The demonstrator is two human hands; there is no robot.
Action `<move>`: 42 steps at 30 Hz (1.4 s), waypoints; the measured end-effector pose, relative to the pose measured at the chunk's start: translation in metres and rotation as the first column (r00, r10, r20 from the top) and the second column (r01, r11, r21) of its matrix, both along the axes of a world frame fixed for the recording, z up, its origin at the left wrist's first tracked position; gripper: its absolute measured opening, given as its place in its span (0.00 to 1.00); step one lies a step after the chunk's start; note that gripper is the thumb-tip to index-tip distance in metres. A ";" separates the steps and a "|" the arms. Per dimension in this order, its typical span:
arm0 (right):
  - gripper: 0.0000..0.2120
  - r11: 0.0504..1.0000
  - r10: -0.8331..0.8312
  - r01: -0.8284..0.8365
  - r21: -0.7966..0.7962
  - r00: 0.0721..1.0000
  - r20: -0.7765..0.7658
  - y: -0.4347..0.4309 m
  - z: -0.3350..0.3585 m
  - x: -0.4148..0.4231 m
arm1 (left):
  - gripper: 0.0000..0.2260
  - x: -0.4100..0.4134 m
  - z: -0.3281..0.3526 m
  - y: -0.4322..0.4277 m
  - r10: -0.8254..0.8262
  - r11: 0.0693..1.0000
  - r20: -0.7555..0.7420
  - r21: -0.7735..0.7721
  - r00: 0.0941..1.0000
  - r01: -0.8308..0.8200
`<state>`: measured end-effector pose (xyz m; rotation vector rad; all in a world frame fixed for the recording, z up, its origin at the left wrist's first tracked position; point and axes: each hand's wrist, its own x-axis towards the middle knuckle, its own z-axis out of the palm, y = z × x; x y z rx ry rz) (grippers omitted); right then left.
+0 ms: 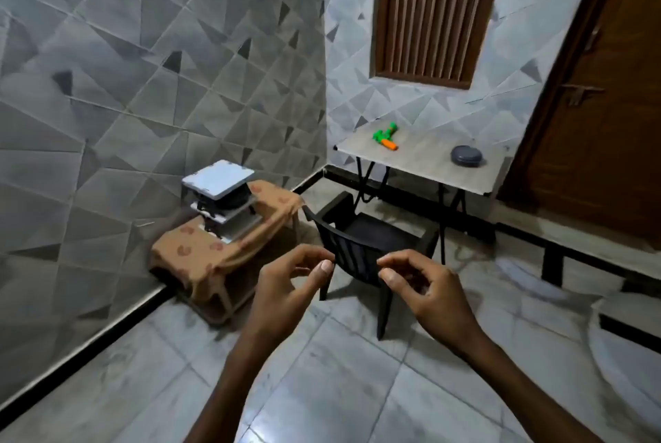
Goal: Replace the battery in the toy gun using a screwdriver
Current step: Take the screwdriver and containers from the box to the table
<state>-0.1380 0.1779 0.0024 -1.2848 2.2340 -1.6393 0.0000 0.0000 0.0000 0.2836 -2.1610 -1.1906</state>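
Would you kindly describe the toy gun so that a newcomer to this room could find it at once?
Look below the brown slatted window to the pale table. The toy gun lies near its left end. It is bright green with an orange tip, unlike the dark grey round object toward the right end.

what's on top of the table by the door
A green and orange toy gun and a dark round container lie on the table. Whatever the container holds is hidden.

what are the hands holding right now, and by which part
Nothing that shows: the left hand and right hand are raised in the air, loosely curled and empty. The toy gun lies untouched on the table.
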 end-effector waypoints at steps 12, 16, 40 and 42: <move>0.05 0.997 0.081 -0.083 0.010 0.990 0.112 -0.304 -0.026 -0.085 | 0.06 -0.073 -0.034 -0.289 0.144 0.984 0.128 0.084 0.981 -0.156; 0.05 0.991 0.119 -0.128 0.030 0.972 0.203 -0.396 -0.050 -0.119 | 0.06 -0.107 -0.055 -0.377 0.171 0.974 0.169 0.119 0.971 -0.193; 0.07 0.878 -0.120 -0.226 0.422 0.750 0.651 -0.914 -0.393 -0.372 | 0.07 -0.346 -0.409 -0.822 0.408 0.621 0.686 0.277 0.603 -0.734; 0.11 0.878 -0.210 -0.181 0.442 0.685 0.697 -0.944 -0.421 -0.379 | 0.09 -0.356 -0.438 -0.842 0.433 0.602 0.729 0.204 0.530 -0.772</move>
